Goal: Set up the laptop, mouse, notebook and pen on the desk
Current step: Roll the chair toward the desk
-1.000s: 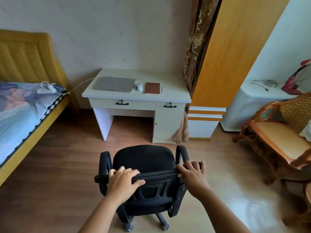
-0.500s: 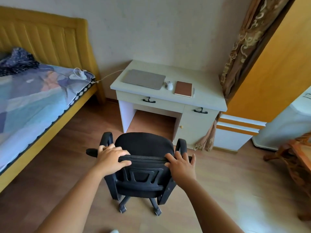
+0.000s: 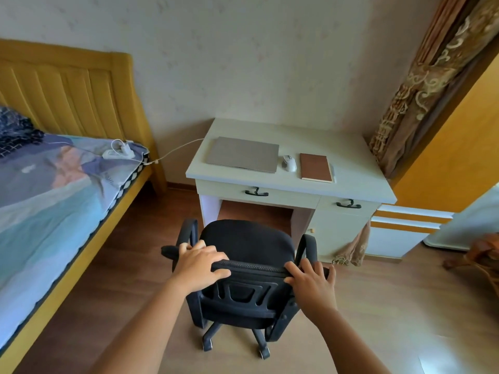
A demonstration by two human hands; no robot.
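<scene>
Laptop (image 3: 243,154), mouse (image 3: 289,163) and notebook (image 3: 316,167) are lying on the desk (image 3: 351,168), well beyond the fingers; both hands, left (image 3: 198,263) and right (image 3: 312,280), are gripping the chair (image 3: 247,241) back.

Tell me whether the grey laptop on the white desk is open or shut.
Shut. The flat grey laptop lies lid-down on the white desk: only its plain top panel shows, no screen or keyboard.
</scene>
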